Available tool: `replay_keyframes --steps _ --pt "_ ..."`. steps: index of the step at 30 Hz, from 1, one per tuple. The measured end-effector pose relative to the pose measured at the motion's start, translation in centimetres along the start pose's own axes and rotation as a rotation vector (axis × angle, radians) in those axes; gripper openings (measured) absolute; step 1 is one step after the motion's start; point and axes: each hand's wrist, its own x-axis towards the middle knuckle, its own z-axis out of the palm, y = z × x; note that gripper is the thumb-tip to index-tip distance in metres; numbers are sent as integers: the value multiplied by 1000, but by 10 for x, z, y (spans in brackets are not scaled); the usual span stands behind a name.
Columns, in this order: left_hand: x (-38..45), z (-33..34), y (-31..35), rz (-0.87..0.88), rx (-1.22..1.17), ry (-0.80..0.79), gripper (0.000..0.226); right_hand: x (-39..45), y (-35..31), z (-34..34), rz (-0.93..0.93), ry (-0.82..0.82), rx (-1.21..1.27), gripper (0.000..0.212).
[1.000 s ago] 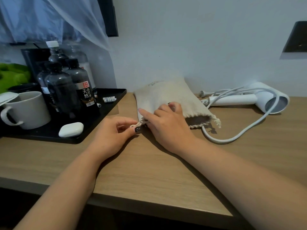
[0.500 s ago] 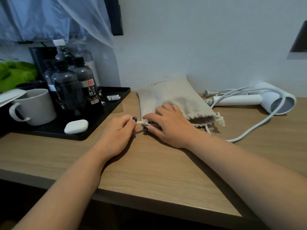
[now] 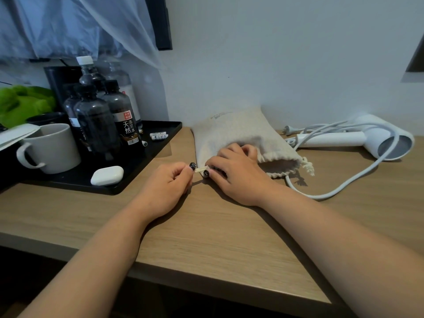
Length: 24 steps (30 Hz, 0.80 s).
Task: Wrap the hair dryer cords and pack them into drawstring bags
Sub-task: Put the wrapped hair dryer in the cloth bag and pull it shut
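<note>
Meanwhile, left hand (image 3: 168,183) pinches the drawstring (image 3: 201,169) at the beige bag (image 3: 238,134)'s near-left corner — right hand (image 3: 236,173) presses the mouth flat; white hair dryer (image 3: 367,138) lies uncoiled, rightward.

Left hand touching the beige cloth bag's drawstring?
Touching. Head view: left hand pinches the cream drawstring at the beige cloth drawstring bag corner, thumb and forefinger closed on it.

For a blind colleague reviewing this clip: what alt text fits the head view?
Two hands work a beige drawstring bag on a wooden desk: the left hand pinches its cord, the right hand presses its mouth. A white hair dryer lies unpacked at right.
</note>
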Motion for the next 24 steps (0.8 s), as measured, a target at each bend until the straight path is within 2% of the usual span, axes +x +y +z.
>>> replay_keyframes --steps 10,14,18,21,24 --pt "-3 -8 9 -96 -453 64 40 -2 2 -2 31 88 -66 25" --pt "-5 -14 5 -44 -431 108 45 -13 28 -12 101 111 -32 32" --pt "2 -6 4 -85 -430 74 40 -16 36 -10 118 101 -14 32" --pt "6 -5 2 -147 -520 75 32 -13 34 -9 119 91 12 25" --pt "6 -3 5 -201 -677 68 26 -14 32 -11 115 82 80 31"
